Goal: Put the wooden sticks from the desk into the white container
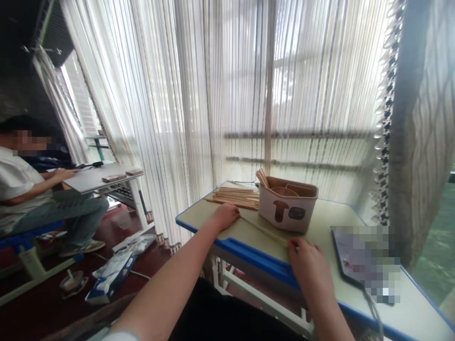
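My left hand (pixel 224 216) and my right hand (pixel 308 264) rest on a beige desk with a blue edge (pixel 249 253). Between them lies a long thin wooden stick (pixel 263 230), and each hand is closed on one end of it. Just beyond the left hand lies a pile of several similar wooden sticks (pixel 237 197). A white fabric box with brown mushroom prints (pixel 287 203) stands behind the stick. It holds more sticks and brown wooden pieces.
A dark tablet (pixel 362 260) lies on the desk at my right, with a cable running off the front edge. Sheer curtains hang behind. At far left another person sits at a second desk (pixel 103 177). Bags and a tape roll lie on the red floor.
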Motion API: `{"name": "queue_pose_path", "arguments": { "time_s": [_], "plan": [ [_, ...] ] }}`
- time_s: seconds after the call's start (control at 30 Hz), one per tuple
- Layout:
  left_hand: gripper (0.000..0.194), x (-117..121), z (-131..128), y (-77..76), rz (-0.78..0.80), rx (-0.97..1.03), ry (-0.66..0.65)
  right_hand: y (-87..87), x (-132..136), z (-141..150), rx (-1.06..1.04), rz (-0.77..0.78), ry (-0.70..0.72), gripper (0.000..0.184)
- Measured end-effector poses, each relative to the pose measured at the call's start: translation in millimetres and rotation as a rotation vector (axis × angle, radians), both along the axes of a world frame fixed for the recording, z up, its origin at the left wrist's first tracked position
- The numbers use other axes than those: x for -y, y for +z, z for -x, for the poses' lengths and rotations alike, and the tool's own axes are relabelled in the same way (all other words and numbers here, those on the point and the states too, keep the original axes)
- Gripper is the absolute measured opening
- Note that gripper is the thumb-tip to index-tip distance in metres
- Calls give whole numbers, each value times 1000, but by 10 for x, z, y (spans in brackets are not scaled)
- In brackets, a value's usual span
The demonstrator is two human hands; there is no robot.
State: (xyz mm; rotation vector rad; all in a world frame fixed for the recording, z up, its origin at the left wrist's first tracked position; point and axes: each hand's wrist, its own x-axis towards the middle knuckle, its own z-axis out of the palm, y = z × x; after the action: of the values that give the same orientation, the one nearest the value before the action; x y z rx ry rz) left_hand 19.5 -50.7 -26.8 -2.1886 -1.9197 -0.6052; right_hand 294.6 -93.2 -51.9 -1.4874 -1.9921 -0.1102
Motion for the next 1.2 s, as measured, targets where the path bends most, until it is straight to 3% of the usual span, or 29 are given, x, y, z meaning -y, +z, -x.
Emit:
{"name": "queue_pose_path", "arguments": {
  "time_s": [0.4, 0.73, 0.93, 1.07, 1.2],
  "plan": [
    [23, 145, -19, 48, 40, 56, -22, 7, 9, 12, -123, 33, 82, 18],
    [24, 133, 7, 25, 10, 60, -65, 39, 37, 24, -206, 30, 113, 27],
    [25, 151, -15, 43, 36, 66, -29, -9, 4, 34, -106, -67, 39, 28],
    [24, 150, -10, 43, 36, 65, -30, -9, 8, 60, 118, -57, 90, 32],
    [24, 154, 10, 53, 24, 66, -40, 16, 44, 56, 200, -14, 129, 26]
  ]
}}
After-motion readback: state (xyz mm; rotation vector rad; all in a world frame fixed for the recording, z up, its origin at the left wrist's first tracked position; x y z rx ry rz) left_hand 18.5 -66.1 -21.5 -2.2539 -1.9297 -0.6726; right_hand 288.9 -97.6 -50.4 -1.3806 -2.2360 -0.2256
